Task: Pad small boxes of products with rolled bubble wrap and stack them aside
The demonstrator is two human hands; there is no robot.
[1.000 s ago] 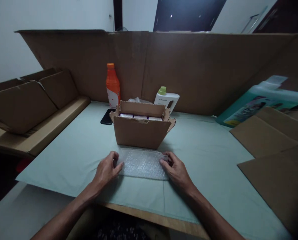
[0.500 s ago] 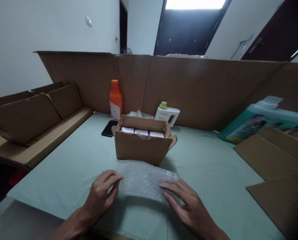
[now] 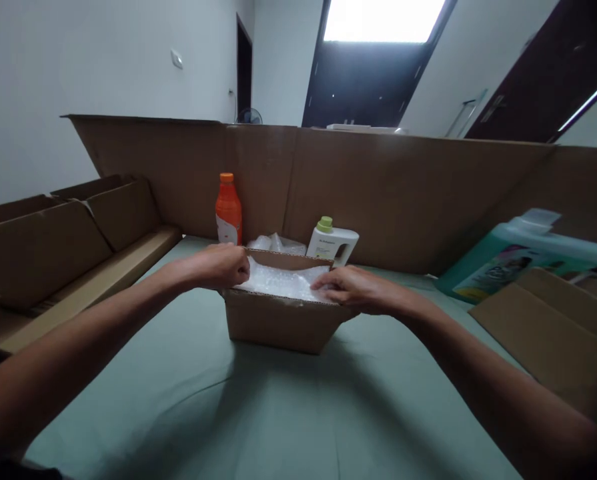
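You have lifted the bubble wrap [image 3: 282,281] off the green table cover [image 3: 278,413], where it lay flat under your fingers a moment ago, and carried it forward onto the open top of the small cardboard box [image 3: 278,323]. The white packs that showed in the box before are now hidden beneath it, so the padding layer looks to be going in over the contents. Your left hand [image 3: 221,267] is closed, pinching the sheet's left edge at the box's left wall; your right hand [image 3: 351,288] has its fingers drawn together, gripping the right edge over the box's front rim. The wrap spans the gap between your two hands, and the box sits directly beneath them.
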